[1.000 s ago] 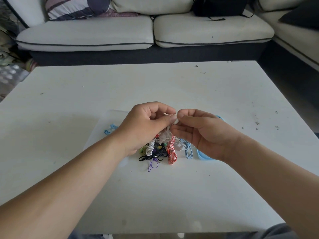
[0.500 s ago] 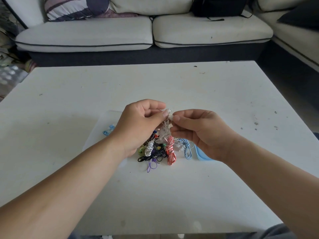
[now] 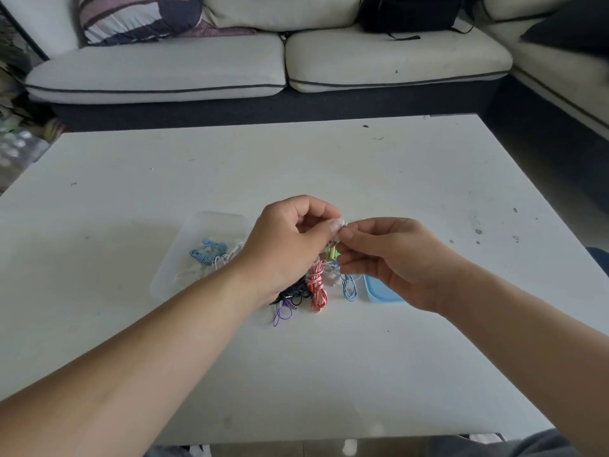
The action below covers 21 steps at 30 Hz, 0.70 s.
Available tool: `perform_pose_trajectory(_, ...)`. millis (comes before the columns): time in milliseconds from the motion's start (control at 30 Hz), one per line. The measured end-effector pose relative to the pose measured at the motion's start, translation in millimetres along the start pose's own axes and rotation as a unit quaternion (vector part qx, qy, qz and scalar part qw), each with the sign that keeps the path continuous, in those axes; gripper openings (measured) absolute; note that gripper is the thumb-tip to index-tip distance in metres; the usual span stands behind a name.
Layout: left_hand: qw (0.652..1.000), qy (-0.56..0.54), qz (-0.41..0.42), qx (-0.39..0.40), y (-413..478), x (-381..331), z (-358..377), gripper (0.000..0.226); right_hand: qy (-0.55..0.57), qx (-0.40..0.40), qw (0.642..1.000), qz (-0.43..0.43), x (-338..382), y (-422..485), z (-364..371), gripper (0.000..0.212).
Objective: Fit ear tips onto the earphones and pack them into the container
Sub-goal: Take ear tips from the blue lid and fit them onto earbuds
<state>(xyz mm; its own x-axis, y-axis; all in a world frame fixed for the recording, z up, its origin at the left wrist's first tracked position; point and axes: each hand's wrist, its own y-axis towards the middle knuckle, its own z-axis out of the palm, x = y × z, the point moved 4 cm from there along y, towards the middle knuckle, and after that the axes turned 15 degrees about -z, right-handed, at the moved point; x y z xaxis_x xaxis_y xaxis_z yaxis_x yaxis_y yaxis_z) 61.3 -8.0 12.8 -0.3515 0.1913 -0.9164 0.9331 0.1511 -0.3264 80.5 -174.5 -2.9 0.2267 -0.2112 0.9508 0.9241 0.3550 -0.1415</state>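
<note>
I read the left hand (image 3: pixel 290 245) and right hand (image 3: pixel 392 262) meeting fingertip to fingertip just right of the clear container (image 3: pixel 171 282), both pinching one white earbud (image 3: pixel 341 222). The loose earphone pile (image 3: pixel 317 286) lies right of the container, beneath the hands. A coiled blue set (image 3: pixel 207 252) lies inside the container.

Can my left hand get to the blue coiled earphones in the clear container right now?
Probably yes: the blue coiled earphones lie uncovered in the lidless clear plastic container, just beside the left hand. But that hand is busy pinching a small white earpiece.
</note>
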Motion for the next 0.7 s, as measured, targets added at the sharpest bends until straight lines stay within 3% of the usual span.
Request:
perform_pose_trajectory(100,1.0,0.0,-0.016,0.009,0,-3,14,0.006,-0.02,-0.032,0.999,0.015,4,-9,-18,0.011)
perform_pose_trajectory(267,0.998,-0.019,-0.047,0.038,2,-9,45,0.006,-0.278,-0.17,0.945,-0.027,8,-15,-74,0.018)
perform_pose_trajectory(433,0.998,0.002,-0.061,0.019,4,-5,64,0.005,-0.309,-0.24,0.92,-0.035,10,-13,-113,0.02)
perform_pose_trajectory(700,0.996,0.008,-0.085,0.024,0,7,74,0.006,-0.456,-0.171,0.873,0.006,-18,-5,-138,0.014)
